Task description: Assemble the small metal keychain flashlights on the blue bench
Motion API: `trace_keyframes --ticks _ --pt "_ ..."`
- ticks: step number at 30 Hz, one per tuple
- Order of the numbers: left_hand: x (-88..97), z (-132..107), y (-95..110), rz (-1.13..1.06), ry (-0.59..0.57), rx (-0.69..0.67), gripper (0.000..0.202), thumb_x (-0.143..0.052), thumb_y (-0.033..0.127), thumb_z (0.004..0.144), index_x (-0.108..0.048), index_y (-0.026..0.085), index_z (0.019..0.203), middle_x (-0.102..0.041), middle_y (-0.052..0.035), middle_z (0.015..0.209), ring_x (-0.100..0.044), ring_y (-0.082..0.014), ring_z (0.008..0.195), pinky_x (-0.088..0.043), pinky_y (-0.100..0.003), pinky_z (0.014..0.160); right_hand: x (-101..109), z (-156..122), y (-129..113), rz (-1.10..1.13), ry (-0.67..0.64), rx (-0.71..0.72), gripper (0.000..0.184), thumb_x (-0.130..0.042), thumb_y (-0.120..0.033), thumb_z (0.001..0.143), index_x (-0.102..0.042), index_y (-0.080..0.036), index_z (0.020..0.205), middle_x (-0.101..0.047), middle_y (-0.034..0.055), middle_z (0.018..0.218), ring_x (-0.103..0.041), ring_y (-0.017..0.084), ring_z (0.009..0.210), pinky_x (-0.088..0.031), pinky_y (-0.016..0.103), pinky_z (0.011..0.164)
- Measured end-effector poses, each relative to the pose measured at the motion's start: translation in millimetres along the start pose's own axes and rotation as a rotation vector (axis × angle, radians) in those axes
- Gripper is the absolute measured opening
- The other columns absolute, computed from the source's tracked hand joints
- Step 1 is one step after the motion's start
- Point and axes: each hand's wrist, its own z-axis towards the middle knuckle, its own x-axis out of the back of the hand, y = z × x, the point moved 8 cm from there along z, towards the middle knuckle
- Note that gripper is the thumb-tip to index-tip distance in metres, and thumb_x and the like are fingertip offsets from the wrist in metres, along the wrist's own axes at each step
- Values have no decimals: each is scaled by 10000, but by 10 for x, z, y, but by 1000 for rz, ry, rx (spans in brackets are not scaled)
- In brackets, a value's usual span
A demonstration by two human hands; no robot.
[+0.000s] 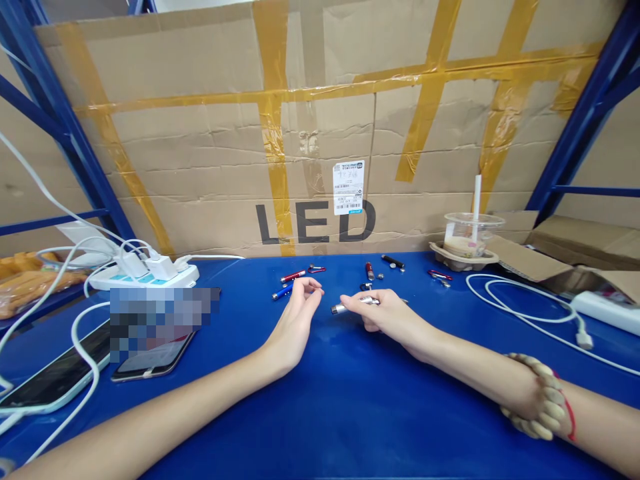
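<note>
My right hand (383, 310) is closed round a small silver penlight (345, 308), its end pointing left over the table. To its left, my left hand (296, 320) is raised with thumb and fingertips drawn together in a pinch; whatever is between them, if anything, is too small to make out. Just behind the left hand lie a blue penlight (281, 293) and a red penlight (293, 277). Beyond the right hand are a short red metal tube (369, 271), a black penlight (393, 261) and several tiny silver parts (381, 276).
Red carabiner clips (317, 269) lie on the blue table (320, 413). Phones (155, 357), white cables and a power strip (175, 277) occupy the left. On the right stand a drink cup (467, 237) in a carton holder, a coiled white cable (525, 317) and an open box (585, 247).
</note>
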Motion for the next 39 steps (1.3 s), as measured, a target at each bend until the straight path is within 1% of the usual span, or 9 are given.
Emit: trace_keyframes --ticks 5,10,16,28,33,39 --pt "1 1 -8 -3 2 1 228 -304 412 872 -395 215 942 -457 -42 997 -429 -183 935 -333 -318 813 -12 -2 5 10 -9 6 441 -604 -544 654 -612 -116 760 -297 -55 523 -247 40 487 -202 193 460" --pt "13 6 -15 3 9 10 230 -296 411 867 -402 216 929 -462 -39 998 -434 -176 871 -347 -303 768 -10 4 3 22 -24 -1 440 -614 -541 645 -624 -122 778 -277 -60 521 -234 40 488 -209 193 466" --pt "14 3 -15 -6 10 10 225 -286 402 869 -398 216 926 -463 -36 999 -432 -173 870 -349 -290 753 -15 2 0 15 -28 -1 458 -603 -555 651 -611 -117 786 -283 -66 495 -249 40 476 -207 197 472" --pt "13 3 -21 4 7 16 227 -288 405 867 -400 216 924 -464 -35 1002 -436 -170 869 -355 -285 755 -47 -17 -3 115 -74 -29 492 -617 -598 611 -549 -123 723 -225 -76 513 -185 36 489 -184 198 470" --pt "15 6 -21 12 5 12 226 -289 403 867 -400 215 928 -468 -39 1002 -438 -171 861 -362 -285 749 -54 -8 10 109 -70 -30 510 -632 -604 587 -559 -118 726 -234 -75 509 -193 37 485 -182 202 465" --pt "8 -6 -3 -13 9 25 221 -281 395 875 -403 217 924 -471 -35 1007 -439 -166 873 -354 -291 767 -42 7 32 135 -69 -32 491 -620 -594 613 -539 -118 707 -228 -73 521 -187 33 483 -173 196 457"
